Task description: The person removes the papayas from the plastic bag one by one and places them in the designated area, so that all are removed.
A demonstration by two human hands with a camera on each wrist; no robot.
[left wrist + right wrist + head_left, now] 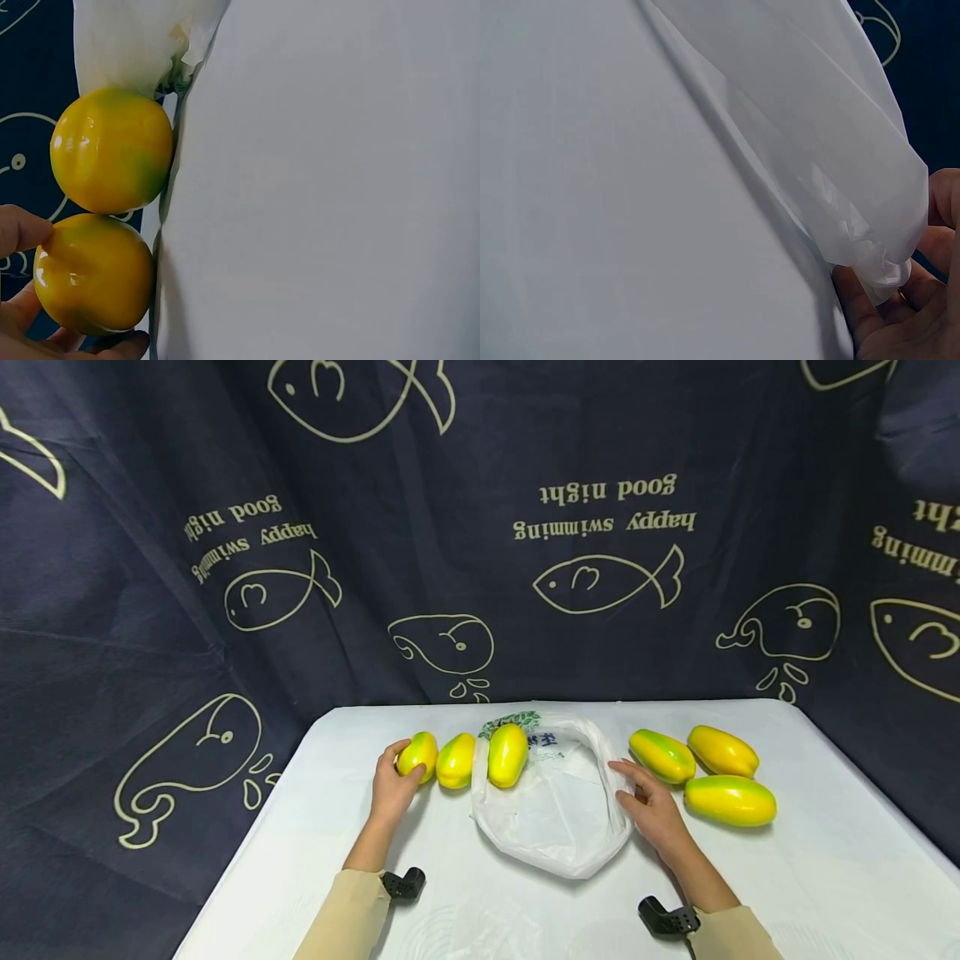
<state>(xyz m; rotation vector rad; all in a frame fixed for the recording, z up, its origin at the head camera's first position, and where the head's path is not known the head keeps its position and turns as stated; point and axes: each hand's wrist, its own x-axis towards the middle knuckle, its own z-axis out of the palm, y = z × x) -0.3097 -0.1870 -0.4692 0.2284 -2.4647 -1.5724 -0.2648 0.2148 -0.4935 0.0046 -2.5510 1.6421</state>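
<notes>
My left hand point(393, 789) grips the leftmost yellow-green papaya point(417, 757), with the thumb on one side and fingers round the other. Right beside it is a second papaya point(456, 761); the left wrist view shows this neighbour point(112, 150) almost touching the held fruit point(94, 274). A white plastic bag point(551, 860) lies with its mouth spread wide. At its left side rests another papaya point(507, 756); whether it is inside or on the rim, I cannot tell. My right hand point(652, 802) pinches the bag's right edge, where bunched plastic point(885, 274) shows between thumb and fingers.
To the right of the bag, three more papayas point(730, 801) lie close together on the white-covered table point(277, 860). A dark curtain point(465, 527) with fish and whale drawings hangs behind the table's far edge.
</notes>
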